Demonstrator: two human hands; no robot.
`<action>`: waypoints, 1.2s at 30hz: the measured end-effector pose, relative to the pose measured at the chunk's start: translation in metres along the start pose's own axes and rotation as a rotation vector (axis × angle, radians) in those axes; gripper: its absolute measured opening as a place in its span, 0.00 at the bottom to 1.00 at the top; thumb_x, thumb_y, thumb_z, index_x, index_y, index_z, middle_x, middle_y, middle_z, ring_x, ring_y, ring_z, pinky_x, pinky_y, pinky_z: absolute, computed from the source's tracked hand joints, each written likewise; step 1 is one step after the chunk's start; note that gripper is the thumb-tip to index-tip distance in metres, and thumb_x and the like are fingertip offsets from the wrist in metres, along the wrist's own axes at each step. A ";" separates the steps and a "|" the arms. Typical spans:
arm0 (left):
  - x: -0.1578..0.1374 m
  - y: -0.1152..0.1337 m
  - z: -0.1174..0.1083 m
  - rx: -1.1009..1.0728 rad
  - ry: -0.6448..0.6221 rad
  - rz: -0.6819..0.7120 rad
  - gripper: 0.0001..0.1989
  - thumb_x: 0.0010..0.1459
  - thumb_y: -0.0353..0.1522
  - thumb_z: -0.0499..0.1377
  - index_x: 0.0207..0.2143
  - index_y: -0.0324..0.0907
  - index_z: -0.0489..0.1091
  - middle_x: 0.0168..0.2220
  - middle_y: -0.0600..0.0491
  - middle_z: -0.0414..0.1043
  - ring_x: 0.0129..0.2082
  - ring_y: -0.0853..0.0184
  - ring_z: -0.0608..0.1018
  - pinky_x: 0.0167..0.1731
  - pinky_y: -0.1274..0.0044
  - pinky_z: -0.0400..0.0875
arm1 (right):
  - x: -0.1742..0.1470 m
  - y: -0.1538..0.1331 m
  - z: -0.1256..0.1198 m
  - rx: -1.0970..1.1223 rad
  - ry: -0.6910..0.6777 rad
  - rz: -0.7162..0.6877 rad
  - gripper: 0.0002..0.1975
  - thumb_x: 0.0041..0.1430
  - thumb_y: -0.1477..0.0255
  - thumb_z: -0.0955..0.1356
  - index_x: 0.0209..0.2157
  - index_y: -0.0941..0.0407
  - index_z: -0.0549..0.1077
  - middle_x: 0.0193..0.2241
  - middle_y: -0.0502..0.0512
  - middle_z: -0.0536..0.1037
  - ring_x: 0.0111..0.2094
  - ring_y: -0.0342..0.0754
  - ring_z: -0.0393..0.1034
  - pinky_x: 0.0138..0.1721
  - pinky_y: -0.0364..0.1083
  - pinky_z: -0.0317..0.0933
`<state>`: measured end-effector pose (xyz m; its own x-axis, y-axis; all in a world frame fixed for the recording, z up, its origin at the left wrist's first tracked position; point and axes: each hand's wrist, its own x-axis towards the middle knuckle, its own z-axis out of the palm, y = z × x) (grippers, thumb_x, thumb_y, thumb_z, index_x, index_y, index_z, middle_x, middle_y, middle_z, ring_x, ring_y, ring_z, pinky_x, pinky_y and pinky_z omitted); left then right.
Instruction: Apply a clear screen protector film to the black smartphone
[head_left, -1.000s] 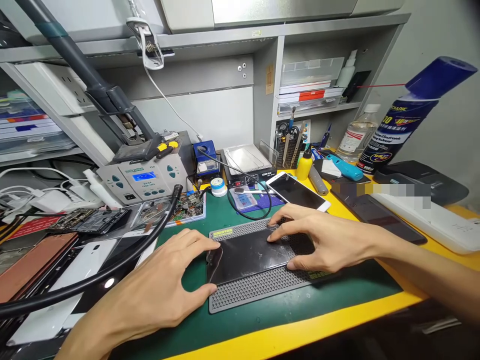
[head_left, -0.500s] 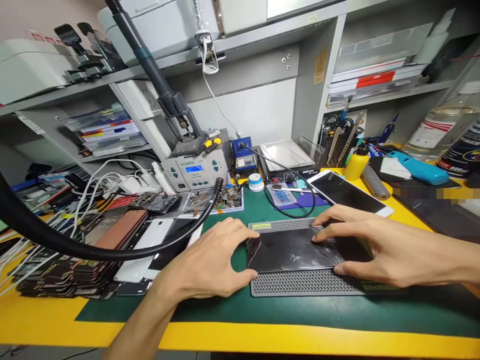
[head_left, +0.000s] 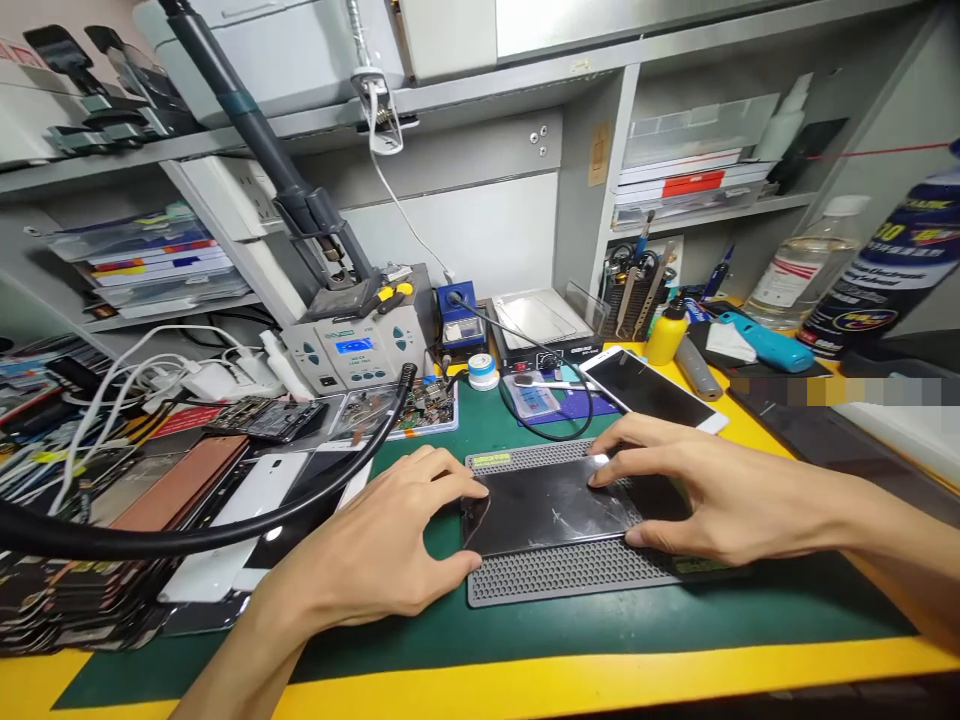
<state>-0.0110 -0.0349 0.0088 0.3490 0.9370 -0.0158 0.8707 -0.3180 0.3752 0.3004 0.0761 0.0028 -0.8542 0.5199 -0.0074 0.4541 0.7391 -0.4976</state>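
Observation:
A black smartphone (head_left: 551,505) with crack-like lines on its glossy face lies flat on a grey perforated mat (head_left: 555,580). My left hand (head_left: 390,530) holds its left end, thumb at the near corner and index finger at the far corner. On the right part of the phone rests my right hand (head_left: 697,490), its thumb on the near edge and its fingers bent over the face and far edge. The palm hides the phone's right end. The mat sits on a green work mat (head_left: 600,625).
Phones, including a white one (head_left: 247,520), lie stacked at left beneath a black hose (head_left: 225,535). A rework station (head_left: 352,345) and hot plate (head_left: 525,320) stand behind. Another white-framed phone (head_left: 652,390), a yellow bottle (head_left: 666,335) and a spray can (head_left: 877,270) are at right.
The view has swung right, so everything sits further left in the picture. Both hands keep nearly the same hold on the smartphone, which stays on the grey mat.

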 end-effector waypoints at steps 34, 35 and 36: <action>-0.001 -0.010 0.004 0.104 -0.003 0.044 0.19 0.60 0.41 0.61 0.54 0.59 0.72 0.57 0.55 0.69 0.55 0.58 0.74 0.54 0.69 0.72 | -0.004 -0.003 -0.005 -0.039 -0.011 -0.065 0.21 0.55 0.66 0.72 0.51 0.53 0.77 0.55 0.59 0.72 0.54 0.55 0.68 0.55 0.50 0.63; -0.001 -0.010 0.005 0.106 -0.002 0.044 0.19 0.60 0.41 0.61 0.54 0.59 0.72 0.57 0.55 0.69 0.56 0.58 0.74 0.54 0.69 0.72 | -0.004 -0.003 -0.005 -0.039 -0.015 -0.068 0.21 0.55 0.66 0.72 0.51 0.53 0.77 0.55 0.59 0.72 0.54 0.55 0.68 0.56 0.50 0.63; -0.001 -0.011 0.005 0.106 0.001 0.047 0.19 0.60 0.42 0.61 0.54 0.59 0.72 0.57 0.54 0.69 0.55 0.58 0.74 0.54 0.69 0.72 | -0.005 -0.002 -0.005 -0.038 -0.018 -0.069 0.21 0.54 0.67 0.72 0.51 0.54 0.77 0.55 0.59 0.71 0.54 0.55 0.68 0.56 0.51 0.63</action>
<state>-0.0189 -0.0330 0.0004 0.3896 0.9210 0.0007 0.8852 -0.3747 0.2758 0.3048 0.0743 0.0086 -0.8880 0.4597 0.0098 0.4032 0.7889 -0.4637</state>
